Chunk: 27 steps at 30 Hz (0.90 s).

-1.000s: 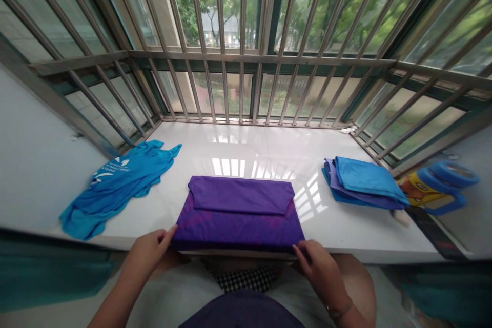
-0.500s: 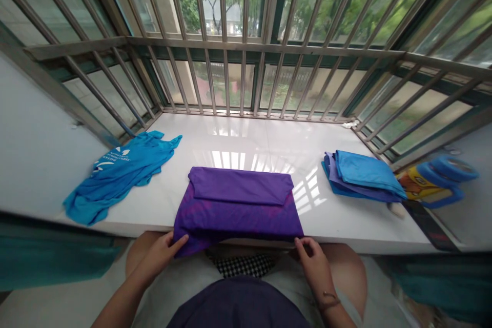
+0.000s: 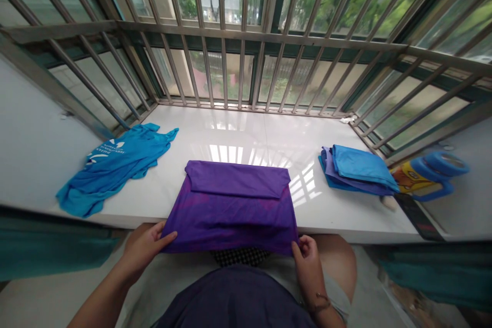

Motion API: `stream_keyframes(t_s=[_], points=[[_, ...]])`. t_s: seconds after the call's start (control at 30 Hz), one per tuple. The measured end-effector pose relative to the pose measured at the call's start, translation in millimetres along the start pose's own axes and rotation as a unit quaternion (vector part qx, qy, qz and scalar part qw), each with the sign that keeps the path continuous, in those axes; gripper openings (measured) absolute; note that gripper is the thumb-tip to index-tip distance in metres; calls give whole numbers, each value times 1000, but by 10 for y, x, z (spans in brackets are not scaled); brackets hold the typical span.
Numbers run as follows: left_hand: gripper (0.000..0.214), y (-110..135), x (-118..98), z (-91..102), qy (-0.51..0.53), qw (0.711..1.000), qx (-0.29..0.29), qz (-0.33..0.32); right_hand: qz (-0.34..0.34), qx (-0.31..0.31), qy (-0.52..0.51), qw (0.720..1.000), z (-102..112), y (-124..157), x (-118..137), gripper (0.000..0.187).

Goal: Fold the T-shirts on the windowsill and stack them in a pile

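A purple garment point(image 3: 234, 215), its cloth patterned in darker and pinker shades, lies on the white window ledge point(image 3: 246, 136). Its far part is folded over into a flat band, while the near edge hangs past the ledge toward my lap. My left hand point(image 3: 148, 246) pinches the near left corner between thumb and fingers. At the near right corner, my right hand point(image 3: 307, 261) grips the cloth the same way. The near edge is drawn fairly straight between both hands.
A crumpled blue shirt point(image 3: 119, 166) with white print lies left. To the right sits a stack of folded blue and purple cloth point(image 3: 357, 169), beside a blue and yellow bottle point(image 3: 426, 177) and a dark phone-like slab point(image 3: 418, 218). Metal bars point(image 3: 265, 36) line the window behind.
Both hands have pulled the near edge closer to me and spread it wider. The left corner, which drooped before, is now drawn out to the left. The view has shifted slightly.
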<state>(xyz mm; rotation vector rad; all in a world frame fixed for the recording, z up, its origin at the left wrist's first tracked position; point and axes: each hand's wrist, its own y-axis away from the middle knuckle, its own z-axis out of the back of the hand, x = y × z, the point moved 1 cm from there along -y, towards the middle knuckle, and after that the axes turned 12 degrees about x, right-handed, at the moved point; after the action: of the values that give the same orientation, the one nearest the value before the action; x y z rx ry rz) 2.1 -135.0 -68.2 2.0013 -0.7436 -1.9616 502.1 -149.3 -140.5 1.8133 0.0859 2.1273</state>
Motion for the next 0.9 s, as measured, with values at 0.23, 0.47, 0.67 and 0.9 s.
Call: stream_keyframes(t_s=[0.23, 0.47, 0.67, 0.9], points=[[92, 304, -37, 167, -73, 995, -65, 36, -75, 16, -80, 994, 455, 245, 257, 59], [58, 212, -561, 55, 24, 998, -59, -14, -85, 45, -159, 983, 400, 95, 1009, 59], [37, -353, -949, 21, 107, 982, -126, -90, -52, 73, -202, 975, 191, -521, 1603, 55], [26, -883, -1237, 115, 177, 970, -104, -127, -63, 91, -239, 965, 79, -1218, 1732, 41]])
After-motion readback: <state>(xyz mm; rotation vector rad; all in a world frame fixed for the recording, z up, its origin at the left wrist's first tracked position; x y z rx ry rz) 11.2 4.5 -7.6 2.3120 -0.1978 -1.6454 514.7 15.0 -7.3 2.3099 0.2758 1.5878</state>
